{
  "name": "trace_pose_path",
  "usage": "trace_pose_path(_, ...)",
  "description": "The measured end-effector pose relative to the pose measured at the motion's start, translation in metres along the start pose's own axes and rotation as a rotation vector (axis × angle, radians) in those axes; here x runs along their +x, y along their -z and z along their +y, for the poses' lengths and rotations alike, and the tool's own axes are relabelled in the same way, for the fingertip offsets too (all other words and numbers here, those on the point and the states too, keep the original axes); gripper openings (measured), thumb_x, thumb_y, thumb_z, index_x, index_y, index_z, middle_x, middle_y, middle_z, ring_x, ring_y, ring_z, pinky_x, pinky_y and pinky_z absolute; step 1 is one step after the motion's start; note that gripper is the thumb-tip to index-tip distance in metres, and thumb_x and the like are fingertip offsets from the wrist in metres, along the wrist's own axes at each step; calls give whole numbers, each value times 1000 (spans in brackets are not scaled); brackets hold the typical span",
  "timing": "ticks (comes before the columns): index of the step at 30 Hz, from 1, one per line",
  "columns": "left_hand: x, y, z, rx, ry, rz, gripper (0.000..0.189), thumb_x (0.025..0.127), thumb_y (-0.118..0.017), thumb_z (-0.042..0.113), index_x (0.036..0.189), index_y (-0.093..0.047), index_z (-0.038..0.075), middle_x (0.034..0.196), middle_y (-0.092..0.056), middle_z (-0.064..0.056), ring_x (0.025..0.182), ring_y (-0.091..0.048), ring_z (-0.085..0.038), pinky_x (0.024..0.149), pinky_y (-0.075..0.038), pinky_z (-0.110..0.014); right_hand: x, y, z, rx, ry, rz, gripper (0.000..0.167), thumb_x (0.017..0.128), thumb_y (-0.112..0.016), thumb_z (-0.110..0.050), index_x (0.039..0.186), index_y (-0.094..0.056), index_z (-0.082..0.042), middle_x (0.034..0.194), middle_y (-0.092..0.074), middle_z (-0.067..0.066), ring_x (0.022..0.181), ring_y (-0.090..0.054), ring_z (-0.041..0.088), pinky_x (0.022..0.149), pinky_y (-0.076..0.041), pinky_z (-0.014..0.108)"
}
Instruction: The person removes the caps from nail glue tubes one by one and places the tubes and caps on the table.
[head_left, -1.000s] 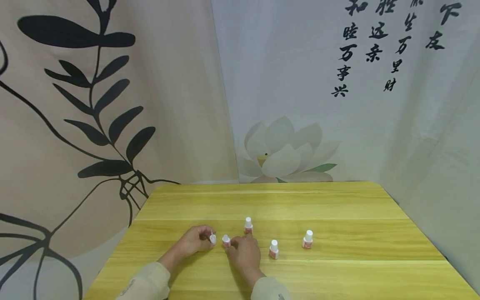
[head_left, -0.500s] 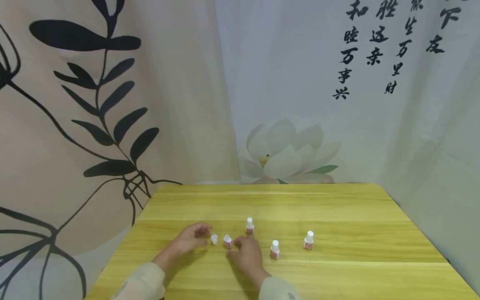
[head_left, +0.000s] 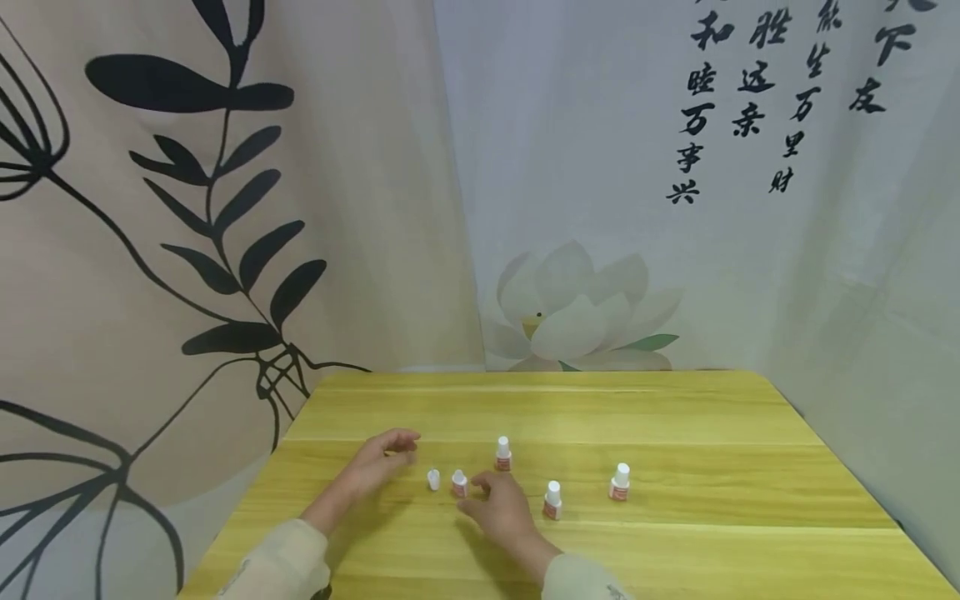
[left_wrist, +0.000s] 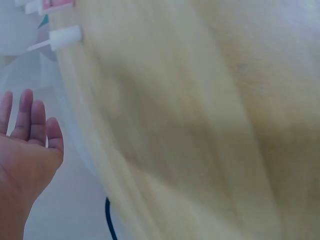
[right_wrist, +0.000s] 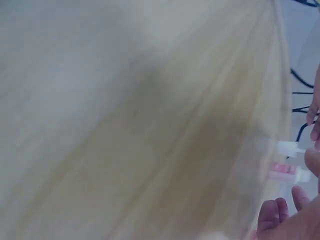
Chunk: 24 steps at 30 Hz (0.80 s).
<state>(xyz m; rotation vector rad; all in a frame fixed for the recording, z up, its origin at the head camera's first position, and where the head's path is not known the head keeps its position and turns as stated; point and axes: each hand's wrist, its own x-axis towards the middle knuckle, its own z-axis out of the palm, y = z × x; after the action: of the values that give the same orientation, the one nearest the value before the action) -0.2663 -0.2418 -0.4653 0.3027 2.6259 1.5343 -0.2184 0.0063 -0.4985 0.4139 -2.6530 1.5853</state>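
In the head view my left hand (head_left: 381,461) hovers above the table's left side, fingers stretched and holding nothing. To its right a small white cap (head_left: 433,479) stands on the table, and the left wrist view shows a thin stem rising from this white cap (left_wrist: 66,38). Beside it stands an uncapped small white bottle (head_left: 460,484) with a pinkish-red label. My right hand (head_left: 501,510) is just right of that bottle, thumb and fingers spread apart. In the right wrist view the bottle (right_wrist: 284,171) lies between thumb and fingers; whether they touch it is unclear.
Several similar bottles stand upright with white caps: one behind the right hand (head_left: 503,454), one to its right (head_left: 552,500), and one farther right (head_left: 619,482). The wooden table (head_left: 705,550) ends at a printed cloth backdrop (head_left: 375,208).
My left hand has let go of the white cap, leaving it standing on the table, and moved up and left. My right hand's fingers have drawn slightly away from the uncapped bottle.
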Motion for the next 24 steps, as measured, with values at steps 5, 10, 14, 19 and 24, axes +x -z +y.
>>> trace_pose_path(5, 5, 2, 11, -16, -13, 16, 35, 98, -62, 19, 131, -60, 7, 122, -61, -13, 110, -55, -27, 93, -47, -50, 0, 14, -14, 9, -1, -29, 48, 85, -78, -34, 117, -66, 1, 117, -64, 22, 103, -61, 38, 83, -54, 53)
trace_pose_path(10, 8, 3, 25, 1, -30, 32, 33, 98, -63, 20, 129, -62, 10, 120, -63, -5, 107, -57, -22, 91, -47, -44, 3, 35, -24, 10, -20, -33, 45, 89, -75, -33, 121, -65, -3, 119, -62, 15, 106, -57, 32, 86, -52, 50)
trace_pose_path(14, 11, 2, 34, 5, -46, 27, 33, 98, -63, 21, 129, -62, 10, 120, -62, -5, 106, -58, -21, 92, -47, -43, 7, 54, -26, 25, -30, -28, 45, 91, -72, -32, 125, -63, -3, 121, -61, 14, 107, -55, 29, 86, -52, 45)
trace_pose_path(19, 13, -1, 42, -9, -65, 5, 35, 98, -64, 26, 130, -61, 11, 122, -62, -6, 110, -57, -22, 93, -47, -44, 13, 71, -27, 67, -37, 9, 44, 92, -71, -30, 126, -62, -2, 122, -60, 14, 104, -54, 26, 84, -51, 41)
trace_pose_path(24, 18, -8, 50, -34, -72, -15, 36, 97, -65, 26, 130, -61, 12, 122, -63, -5, 109, -57, -21, 95, -47, -48, 12, 74, -25, 113, -64, 20, 46, 93, -70, -27, 127, -60, 0, 124, -58, 15, 103, -52, 26, 83, -50, 40)
